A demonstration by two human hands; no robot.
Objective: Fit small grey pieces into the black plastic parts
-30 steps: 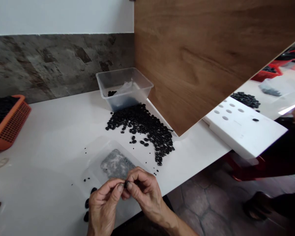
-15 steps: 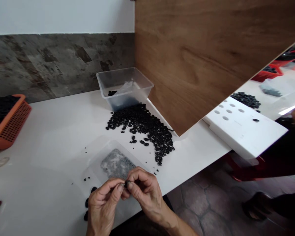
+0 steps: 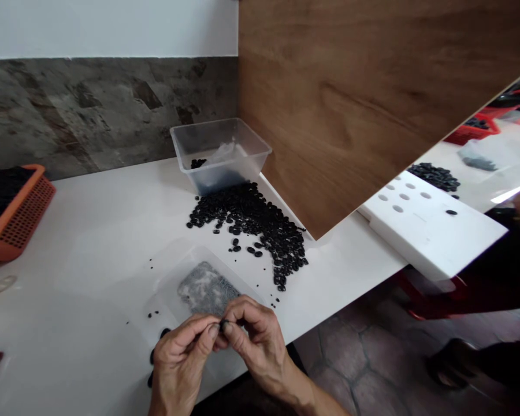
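The left hand (image 3: 177, 355) has edged slightly outward at the wrist since the earlier frame, while the right hand (image 3: 260, 341) has barely moved. Both pinch a small black piece (image 3: 224, 325) between thumb and fingertips, above the near part of a clear tray (image 3: 167, 283). Dark and mostly covered, it shows neither its heading nor its long axis.

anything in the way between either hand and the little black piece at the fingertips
Nothing visible: the fingers of the left hand and right hand meet at the small black piece. The clear tray lies beneath and beyond the hands, not between them and it.
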